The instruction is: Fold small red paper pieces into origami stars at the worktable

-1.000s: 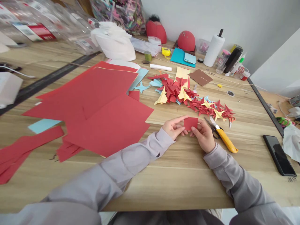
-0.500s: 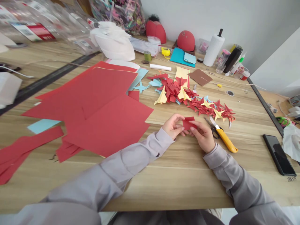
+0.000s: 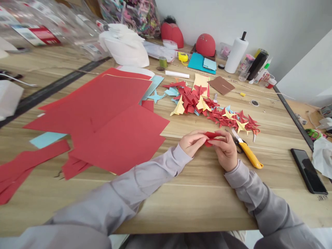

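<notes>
Between my two hands is a small piece of red paper (image 3: 210, 135), bent along a fold, its lower part partly covered by fingers. My left hand (image 3: 193, 142) pinches its left side, thumb against the fingers. The right side is gripped by my right hand (image 3: 225, 147), thumb below and fingers above. Just right of my right hand lie a yellow utility knife (image 3: 249, 154) and dark-handled scissors (image 3: 237, 142), partly hidden by the hand. Beyond my hands, folded red paper stars (image 3: 190, 100) are heaped with a few yellow and blue ones.
Large red sheets (image 3: 121, 138) cover the left of the table, with red strips (image 3: 33, 162) beside them. A black phone (image 3: 308, 171) lies at the right. Along the back stand a white bottle (image 3: 236, 55), a yellow tape measure (image 3: 183, 57) and a blue pad (image 3: 198, 62).
The red paper has gone from facing me nearly flat to being bent and tilted. My left thumb has moved up onto its edge, and the right fingers have shifted their grip.
</notes>
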{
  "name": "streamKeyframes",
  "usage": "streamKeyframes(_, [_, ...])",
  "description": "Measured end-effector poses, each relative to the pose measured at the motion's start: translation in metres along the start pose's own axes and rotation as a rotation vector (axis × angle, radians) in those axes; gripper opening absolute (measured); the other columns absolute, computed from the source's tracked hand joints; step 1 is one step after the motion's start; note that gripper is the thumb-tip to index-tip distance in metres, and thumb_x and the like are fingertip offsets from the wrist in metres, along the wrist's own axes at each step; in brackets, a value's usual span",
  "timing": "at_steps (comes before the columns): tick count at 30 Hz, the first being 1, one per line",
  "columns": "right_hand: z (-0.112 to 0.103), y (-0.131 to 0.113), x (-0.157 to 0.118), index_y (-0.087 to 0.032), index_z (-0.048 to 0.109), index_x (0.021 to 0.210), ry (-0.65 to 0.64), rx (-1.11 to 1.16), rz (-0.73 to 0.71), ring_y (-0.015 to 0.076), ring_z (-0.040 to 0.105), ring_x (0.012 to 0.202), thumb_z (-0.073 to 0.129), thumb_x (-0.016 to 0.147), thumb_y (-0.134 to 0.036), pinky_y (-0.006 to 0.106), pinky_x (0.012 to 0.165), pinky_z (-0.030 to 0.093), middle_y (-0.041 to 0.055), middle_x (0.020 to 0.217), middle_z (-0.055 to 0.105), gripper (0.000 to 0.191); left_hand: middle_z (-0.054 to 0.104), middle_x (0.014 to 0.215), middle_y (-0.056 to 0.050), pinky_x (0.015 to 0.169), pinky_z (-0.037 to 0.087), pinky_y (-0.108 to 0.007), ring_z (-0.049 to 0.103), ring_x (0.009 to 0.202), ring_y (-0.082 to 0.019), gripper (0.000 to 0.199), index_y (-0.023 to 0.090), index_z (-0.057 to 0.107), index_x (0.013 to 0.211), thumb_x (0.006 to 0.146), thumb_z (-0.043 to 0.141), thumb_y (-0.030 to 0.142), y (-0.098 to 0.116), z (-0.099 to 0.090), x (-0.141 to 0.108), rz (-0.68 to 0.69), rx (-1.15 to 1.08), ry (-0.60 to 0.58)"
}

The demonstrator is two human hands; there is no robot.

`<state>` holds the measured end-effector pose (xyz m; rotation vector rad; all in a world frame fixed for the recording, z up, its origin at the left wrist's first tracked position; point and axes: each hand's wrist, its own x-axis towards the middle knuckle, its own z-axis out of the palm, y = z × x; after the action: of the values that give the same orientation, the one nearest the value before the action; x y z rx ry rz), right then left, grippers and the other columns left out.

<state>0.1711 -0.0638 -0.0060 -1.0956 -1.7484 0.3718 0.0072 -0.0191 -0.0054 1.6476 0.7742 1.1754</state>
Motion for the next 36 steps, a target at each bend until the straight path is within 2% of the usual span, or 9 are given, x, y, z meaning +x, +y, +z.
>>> streamKeyframes(2, [-0.001, 0.001, -0.001, -0.030, 0.070, 0.088, 0.035, -0.066, -0.019, 0.0208, 0.050, 0.109, 0.051, 0.077, -0.005, 0.037, 0.081, 0.050, 0.0052, 0.119, 0.046, 0.033, 0.067, 0.095, -0.011, 0.084, 0.048, -0.031, 0.062, 0.091, -0.020, 0.026, 0.014, 0.069, 0.084, 0.077, 0.055, 0.035, -0.001, 0.001, -0.001, -0.061, -0.005, -0.005])
streamKeyframes(6, [-0.001, -0.001, 0.000, -0.028, 0.070, 0.083, 0.053, -0.104, -0.010, 0.0221, 0.048, 0.110, 0.050, 0.076, -0.006, 0.038, 0.080, 0.050, 0.0058, 0.119, 0.044, 0.030, 0.069, 0.087, -0.009, 0.061, 0.053, -0.028, 0.064, 0.060, -0.015, 0.035, 0.012, 0.067, 0.093, 0.072, 0.060, 0.040, -0.004, 0.004, 0.000, -0.306, -0.155, 0.067])
streamKeyframes(9, [0.000, -0.003, 0.003, -0.026, 0.068, 0.084, 0.046, -0.107, 0.027, 0.0215, 0.051, 0.105, 0.052, 0.077, -0.010, 0.039, 0.081, 0.050, 0.0068, 0.113, 0.046, 0.024, 0.070, 0.076, -0.006, 0.060, 0.054, -0.028, 0.064, 0.057, -0.015, 0.035, 0.011, 0.067, 0.085, 0.064, 0.068, 0.040, -0.007, 0.003, 0.002, -0.376, -0.264, 0.145])
streamKeyframes(12, [0.001, -0.004, 0.004, -0.026, 0.067, 0.088, 0.006, -0.125, 0.037, 0.0216, 0.053, 0.103, 0.054, 0.076, -0.012, 0.042, 0.086, 0.048, 0.0075, 0.114, 0.046, 0.022, 0.069, 0.070, -0.005, 0.059, 0.055, -0.028, 0.064, 0.055, -0.015, 0.031, 0.012, 0.067, 0.078, 0.058, 0.073, 0.035, -0.009, 0.002, 0.003, -0.380, -0.291, 0.156])
streamKeyframes(16, [0.002, -0.003, 0.004, -0.028, 0.065, 0.099, -0.055, -0.111, 0.012, 0.0232, 0.051, 0.107, 0.055, 0.076, -0.011, 0.042, 0.088, 0.048, 0.0081, 0.118, 0.047, 0.030, 0.069, 0.067, -0.004, 0.059, 0.055, -0.027, 0.064, 0.054, -0.014, 0.026, 0.013, 0.068, 0.077, 0.058, 0.073, 0.029, -0.009, 0.004, 0.001, -0.362, -0.282, 0.130])
streamKeyframes(23, [0.003, -0.003, 0.004, -0.026, 0.065, 0.097, -0.067, -0.058, 0.052, 0.0211, 0.057, 0.096, 0.063, 0.074, -0.018, 0.038, 0.081, 0.050, 0.0081, 0.105, 0.056, 0.025, 0.071, 0.071, -0.005, 0.055, 0.055, -0.025, 0.063, 0.052, -0.014, 0.018, 0.014, 0.070, 0.075, 0.061, 0.070, 0.026, -0.009, 0.003, 0.001, -0.337, -0.208, 0.188])
streamKeyframes(30, [0.001, -0.003, 0.006, -0.021, 0.068, 0.082, -0.019, 0.082, 0.252, 0.0185, 0.061, 0.084, 0.063, 0.077, -0.028, 0.035, 0.078, 0.050, 0.0060, 0.088, 0.064, 0.009, 0.071, 0.079, -0.006, 0.057, 0.055, -0.025, 0.063, 0.055, -0.013, 0.020, 0.014, 0.070, 0.080, 0.066, 0.068, 0.028, -0.010, 0.004, -0.001, -0.287, -0.172, 0.161])
streamKeyframes(33, [0.002, 0.001, 0.005, -0.020, 0.064, 0.079, 0.016, 0.235, 0.364, 0.0171, 0.061, 0.075, 0.066, 0.075, -0.031, 0.034, 0.072, 0.052, 0.0041, 0.079, 0.065, 0.012, 0.071, 0.082, -0.006, 0.059, 0.055, -0.025, 0.063, 0.059, -0.013, 0.022, 0.014, 0.070, 0.080, 0.064, 0.069, 0.029, -0.007, 0.005, -0.001, -0.280, -0.205, 0.136])
streamKeyframes(36, [0.004, 0.003, 0.006, -0.020, 0.059, 0.082, 0.075, 0.375, 0.460, 0.0155, 0.061, 0.067, 0.070, 0.069, -0.033, 0.032, 0.065, 0.053, 0.0020, 0.076, 0.064, 0.021, 0.071, 0.076, -0.005, 0.063, 0.055, -0.024, 0.063, 0.062, -0.013, 0.032, 0.013, 0.070, 0.085, 0.056, 0.075, 0.026, -0.004, 0.006, 0.000, -0.340, -0.237, 0.116])
